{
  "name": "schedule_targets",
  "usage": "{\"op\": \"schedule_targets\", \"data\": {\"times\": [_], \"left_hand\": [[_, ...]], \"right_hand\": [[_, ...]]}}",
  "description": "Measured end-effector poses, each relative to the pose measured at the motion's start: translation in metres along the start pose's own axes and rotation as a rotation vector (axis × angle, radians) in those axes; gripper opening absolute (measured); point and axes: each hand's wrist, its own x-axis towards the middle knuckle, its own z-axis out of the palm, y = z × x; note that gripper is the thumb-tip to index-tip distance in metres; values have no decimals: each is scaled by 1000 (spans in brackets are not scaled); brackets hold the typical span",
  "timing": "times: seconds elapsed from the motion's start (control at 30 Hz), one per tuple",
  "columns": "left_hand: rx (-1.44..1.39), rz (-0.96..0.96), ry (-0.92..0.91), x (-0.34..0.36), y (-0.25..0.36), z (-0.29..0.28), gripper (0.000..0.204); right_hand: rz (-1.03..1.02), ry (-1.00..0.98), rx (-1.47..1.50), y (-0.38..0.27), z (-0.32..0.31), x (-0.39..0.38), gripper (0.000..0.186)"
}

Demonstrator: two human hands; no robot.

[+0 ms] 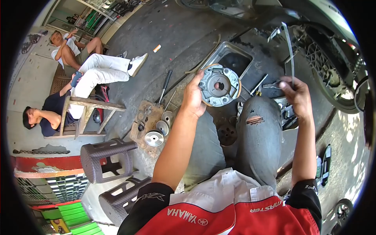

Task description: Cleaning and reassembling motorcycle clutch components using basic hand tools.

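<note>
My left hand (193, 94) is closed on the left rim of a round centrifugal clutch (216, 87), a silver-grey metal disc with shoes, springs and a hole in its middle. It is held up in front of my knees, its face toward me. My right hand (298, 96), off to the right, pinches the lower end of a long, thin, pale strip (290, 49) that stands upright and bends slightly at the top. I cannot tell what the strip is made of. Clutch and strip are apart.
A metal tray (250, 58) lies beyond the clutch. Pliers (271, 85) and other tools lie near my right knee. To the left are round metal parts (154, 138) on cardboard, a hammer (166, 84) and plastic stools (107, 156). Two people sit at far left; a motorcycle wheel (333, 78) stands right.
</note>
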Motion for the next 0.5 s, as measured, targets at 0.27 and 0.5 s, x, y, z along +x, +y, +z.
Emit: {"op": "schedule_targets", "data": {"times": [0.27, 0.5], "left_hand": [[-58, 60, -35, -11, 6, 15, 49], [-73, 144, -95, -12, 2, 1, 44]], "right_hand": [[-452, -210, -533, -97, 153, -12, 22], [-387, -171, -706, -100, 192, -19, 17]]}}
